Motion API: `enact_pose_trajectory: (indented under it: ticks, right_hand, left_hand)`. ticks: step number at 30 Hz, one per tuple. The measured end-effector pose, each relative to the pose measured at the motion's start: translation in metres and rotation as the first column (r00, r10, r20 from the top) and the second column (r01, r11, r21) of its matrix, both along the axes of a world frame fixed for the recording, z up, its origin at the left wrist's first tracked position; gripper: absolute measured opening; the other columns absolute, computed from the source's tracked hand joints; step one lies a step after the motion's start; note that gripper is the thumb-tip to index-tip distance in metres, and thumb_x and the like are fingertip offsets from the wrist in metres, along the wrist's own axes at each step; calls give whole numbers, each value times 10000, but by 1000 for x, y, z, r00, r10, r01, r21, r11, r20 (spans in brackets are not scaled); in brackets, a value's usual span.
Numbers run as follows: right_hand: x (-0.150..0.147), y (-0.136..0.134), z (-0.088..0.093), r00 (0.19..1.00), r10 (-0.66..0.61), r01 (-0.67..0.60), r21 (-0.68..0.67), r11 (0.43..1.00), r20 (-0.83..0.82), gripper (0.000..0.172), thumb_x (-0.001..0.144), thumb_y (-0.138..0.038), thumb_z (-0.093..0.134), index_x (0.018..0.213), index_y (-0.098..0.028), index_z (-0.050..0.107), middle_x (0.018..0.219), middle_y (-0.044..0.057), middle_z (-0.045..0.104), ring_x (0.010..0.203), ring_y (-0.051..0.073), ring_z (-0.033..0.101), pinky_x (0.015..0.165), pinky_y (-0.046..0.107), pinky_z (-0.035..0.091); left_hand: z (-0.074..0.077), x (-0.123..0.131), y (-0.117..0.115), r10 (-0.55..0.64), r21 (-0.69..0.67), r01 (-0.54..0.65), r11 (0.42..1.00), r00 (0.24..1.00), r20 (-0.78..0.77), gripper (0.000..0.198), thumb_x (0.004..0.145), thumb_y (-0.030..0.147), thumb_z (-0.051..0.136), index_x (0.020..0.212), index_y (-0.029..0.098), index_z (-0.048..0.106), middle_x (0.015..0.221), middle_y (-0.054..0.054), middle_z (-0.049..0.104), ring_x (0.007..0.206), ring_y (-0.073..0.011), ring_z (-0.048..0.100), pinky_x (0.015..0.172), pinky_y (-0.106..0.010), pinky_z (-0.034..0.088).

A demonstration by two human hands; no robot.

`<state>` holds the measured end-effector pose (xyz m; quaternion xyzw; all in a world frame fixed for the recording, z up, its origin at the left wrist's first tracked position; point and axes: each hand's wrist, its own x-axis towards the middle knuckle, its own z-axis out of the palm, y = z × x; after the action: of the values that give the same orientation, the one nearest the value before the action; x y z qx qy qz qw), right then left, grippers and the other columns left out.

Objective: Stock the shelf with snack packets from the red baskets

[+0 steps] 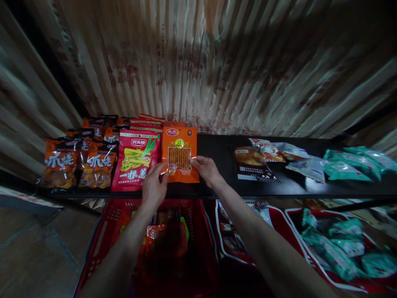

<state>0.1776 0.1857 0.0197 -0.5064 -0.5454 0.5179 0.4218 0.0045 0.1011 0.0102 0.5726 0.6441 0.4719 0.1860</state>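
Note:
An orange snack packet (182, 140) with a clear window showing brown strips stands on the black shelf, front towards me. My left hand (155, 185) pinches its lower left edge, and my right hand (207, 167) grips its right edge. Just behind it the top of another orange packet shows. To its left, close beside my left hand, stands a row of pink snack packets (136, 155) with a green and yellow picture. Farther left are several black and orange snack bags (98, 165).
Right along the black shelf (215, 151) lie a brown packet (249, 161), silvery packets (305, 167) and teal packets (352, 165). Below stand a red basket (104, 231) with orange packets (166, 240) and more baskets with packets. A corrugated wall (186, 62) rises behind.

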Motion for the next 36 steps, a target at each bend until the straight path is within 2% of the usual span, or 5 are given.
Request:
enact_pose_trajectory:
  ticks: [4, 8, 16, 25, 36]
  right_hand:
    - [-6, 6, -4, 996, -1, 4, -29, 1000, 90, 185, 726, -315, 563, 728, -155, 657, 641, 13, 676, 608, 160, 631, 605, 271, 513]
    - [-7, 10, -10, 981, -12, 14, -8, 1000, 194, 182, 748, -287, 541, 744, -155, 664, 650, 18, 676, 630, 163, 629, 567, 246, 496]
    - [-6, 14, -23, 892, -71, 19, 121, 992, 446, 212, 756, -340, 524, 665, -178, 626, 591, -9, 614, 613, 137, 560, 519, 203, 392]
    - [-9, 11, -14, 757, -136, 5, 203, 979, 639, 227, 769, -341, 523, 592, -200, 538, 588, -14, 562, 559, 117, 488, 516, 224, 307]
    - [-15, 10, -5, 573, -175, 1, 213, 977, 801, 179, 826, -366, 512, 751, -226, 596, 703, 8, 633, 648, 145, 568, 551, 233, 318]
  left_hand:
    - [-8, 1, 2, 34, 44, -30, 999, 994, -108, 294, 812, 112, 464, 1014, 182, 666, 1157, -79, 594, 1070, -198, 569, 963, -351, 456]
    - [-18, 4, 3, 80, 66, -70, 995, 981, -175, 310, 805, 87, 444, 989, 175, 677, 1166, -95, 591, 1045, -215, 588, 943, -376, 480]
    - [-26, 11, 1, 76, 71, -59, 996, 960, -268, 360, 838, 79, 361, 1036, 142, 656, 1176, -122, 571, 1069, -224, 556, 963, -396, 454]
    - [-31, 14, -4, 64, 35, -55, 998, 916, -396, 370, 847, 78, 347, 1055, 119, 650, 1213, -147, 563, 1136, -261, 498, 978, -405, 429]
    - [-33, 19, -6, 121, 121, -69, 990, 860, -495, 314, 844, 72, 396, 1037, 90, 644, 1205, -175, 559, 1070, -263, 506, 935, -431, 463]
